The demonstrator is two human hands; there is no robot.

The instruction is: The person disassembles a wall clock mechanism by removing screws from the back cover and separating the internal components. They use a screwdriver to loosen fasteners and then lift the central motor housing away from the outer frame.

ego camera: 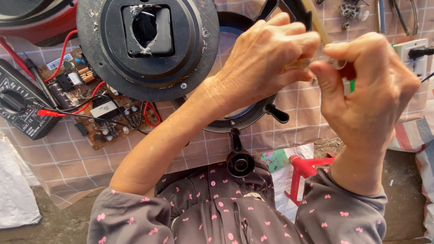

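Note:
My left hand [266,58] and my right hand [370,86] meet in the upper right, both closed on a small tool with a clear handle [332,63] and red and green parts [348,81]. A pale stick [316,22] rises behind the fingers. The hands hover over a black ring-shaped part [253,117] with knobs. To the left stands a round black appliance base [149,49] with a square opening. A brown circuit board [95,104] with red and black wires lies below it.
A black multimeter [18,104] lies at the far left with its probes. A white power strip [413,52] sits at the right edge, metal tools [384,13] above it. The checked tablecloth [289,131] covers the table. A red stool [307,169] stands on the floor.

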